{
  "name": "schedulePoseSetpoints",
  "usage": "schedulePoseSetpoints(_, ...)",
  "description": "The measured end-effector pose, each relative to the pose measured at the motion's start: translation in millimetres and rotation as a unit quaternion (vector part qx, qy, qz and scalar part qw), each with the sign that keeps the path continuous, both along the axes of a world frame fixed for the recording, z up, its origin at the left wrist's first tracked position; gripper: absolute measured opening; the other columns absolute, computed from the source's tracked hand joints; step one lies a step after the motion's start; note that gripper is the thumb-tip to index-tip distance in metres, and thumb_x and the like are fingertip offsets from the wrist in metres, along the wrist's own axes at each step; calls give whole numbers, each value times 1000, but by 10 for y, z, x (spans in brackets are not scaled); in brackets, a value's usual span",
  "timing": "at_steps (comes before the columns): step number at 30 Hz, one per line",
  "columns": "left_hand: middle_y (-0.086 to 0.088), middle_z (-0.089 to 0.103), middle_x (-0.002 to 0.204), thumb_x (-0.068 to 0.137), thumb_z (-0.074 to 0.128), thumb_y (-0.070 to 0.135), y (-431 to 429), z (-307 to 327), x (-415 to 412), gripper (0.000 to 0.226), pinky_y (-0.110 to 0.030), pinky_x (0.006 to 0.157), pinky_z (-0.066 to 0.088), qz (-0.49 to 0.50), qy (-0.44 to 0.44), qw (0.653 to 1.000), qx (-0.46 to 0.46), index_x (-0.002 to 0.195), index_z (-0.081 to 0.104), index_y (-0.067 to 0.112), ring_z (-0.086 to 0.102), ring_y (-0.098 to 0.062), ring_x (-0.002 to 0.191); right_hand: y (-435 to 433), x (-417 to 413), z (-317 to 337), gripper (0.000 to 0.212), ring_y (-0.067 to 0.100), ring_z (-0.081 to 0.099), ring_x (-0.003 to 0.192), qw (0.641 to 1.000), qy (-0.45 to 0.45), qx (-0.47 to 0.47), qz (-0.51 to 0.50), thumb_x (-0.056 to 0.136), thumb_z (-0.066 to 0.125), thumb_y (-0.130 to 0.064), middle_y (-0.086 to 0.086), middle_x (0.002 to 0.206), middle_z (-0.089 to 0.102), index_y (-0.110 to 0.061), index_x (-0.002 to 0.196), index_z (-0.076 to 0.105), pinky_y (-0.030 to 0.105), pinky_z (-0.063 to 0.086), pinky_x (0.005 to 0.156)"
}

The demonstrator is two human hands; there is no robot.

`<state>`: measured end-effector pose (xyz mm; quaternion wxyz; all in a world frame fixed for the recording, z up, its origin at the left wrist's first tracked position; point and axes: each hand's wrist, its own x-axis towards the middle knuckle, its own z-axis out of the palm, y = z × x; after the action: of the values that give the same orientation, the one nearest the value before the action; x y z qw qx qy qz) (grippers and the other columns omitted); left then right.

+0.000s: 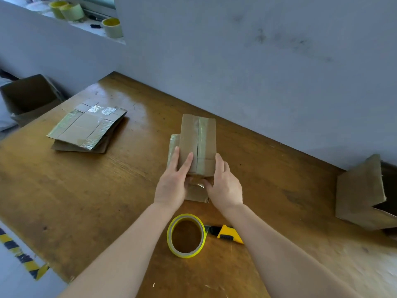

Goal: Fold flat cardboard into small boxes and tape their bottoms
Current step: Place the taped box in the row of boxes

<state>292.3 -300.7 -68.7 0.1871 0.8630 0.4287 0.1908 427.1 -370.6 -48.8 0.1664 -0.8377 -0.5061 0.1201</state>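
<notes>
Grey plaster wall (257, 61) backed a brown wooden table (86, 190), with 3 pale tape rolls (72, 11) on a window ledge above. 1 stack of flattened, taped cardboard sheets (86, 127) lay at the table's left and 1 large brown carton (358, 190) lay tipped on its side at the right. A second open carton (28, 100) stood on the floor beyond the left edge. Nearest the person lay 1 yellow-edged tape roll (169, 235) with 1 yellow-and-black utility knife (228, 233) just beside it. At the table's middle stood 1 small brown cardboard box (202, 134), its taped seam facing up. The left hand (171, 186) laid straight fingers (187, 164) on that face, and the right hand (225, 186) lay nearly straight along the box's right side, thumb at the near end.
</notes>
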Motion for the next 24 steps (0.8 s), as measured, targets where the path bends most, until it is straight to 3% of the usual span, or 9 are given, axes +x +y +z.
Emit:
schedulePoseSetpoints(6, -17, 21, 157, 86, 65, 1, 125, -25, 17, 72, -44, 92, 51, -5, 2, 1000, 20, 148, 35, 22, 60, -38, 112, 86, 62, -62, 86, 25, 57, 115, 1000, -8, 13, 24, 88, 69, -25, 8, 139, 44, -11, 152, 13, 34, 55, 81)
schedulePoseSetpoints(10, -20, 24, 155, 81, 71, 1, 116, -61, 12, 77, -47, 93, 51, -13, -3, 1000, 24, 147, 37, 19, 59, -39, 114, 82, 80, -52, 91, 23, 58, 114, 999, 28, 32, 0, 81, 71, -49, 5, 139, 45, -13, 149, 21, 34, 54, 79)
schedulePoseSetpoints(15, -12, 18, 159, 86, 69, 15, 98, 18, 77, 71, -42, 103, 43, 16, -21, 999, -21, 147, 35, 26, 49, -35, 128, 79, 47, -45, 84, 24, 57, 115, 998, 44, 40, 1, 87, 70, -27, 5, 141, 44, -16, 151, 18, 34, 54, 84)
schedulePoseSetpoints(18, -11, 22, 158, 85, 70, 19, 77, 97, 83, 70, -41, 107, 39, 26, -44, 998, -32, 146, 37, 27, 45, -32, 132, 3, 126, -10, 78, 20, 59, 109, 987, 147, 64, -12, 85, 66, -19, 0, 137, 49, -24, 149, 23, 37, 56, 85)
schedulePoseSetpoints(20, -13, 28, 155, 84, 72, 20, 74, 150, 71, 70, -42, 107, 39, 33, -79, 995, -44, 145, 40, 27, 45, -31, 133, -14, 180, 72, 59, 18, 57, 113, 961, 257, 75, -63, 91, 55, -16, -1, 133, 54, -24, 145, 34, 34, 51, 93)
schedulePoseSetpoints(22, -10, 32, 154, 83, 73, 21, 78, 229, 57, 70, -44, 107, 42, 56, -148, 984, -87, 144, 40, 28, 45, -27, 132, -9, 206, 151, 41, 19, 51, 123, 909, 382, 76, -148, 101, 40, -22, 2, 138, 54, -21, 141, 45, 32, 41, 102)
schedulePoseSetpoints(24, -4, 35, 151, 82, 73, 21, 81, 322, 41, 71, -40, 107, 42, 88, -220, 960, -148, 144, 40, 28, 44, -20, 131, -15, 210, 218, 48, 23, 46, 129, 850, 473, 41, -227, 103, 32, -41, 3, 141, 51, -19, 144, 43, 37, 35, 110)
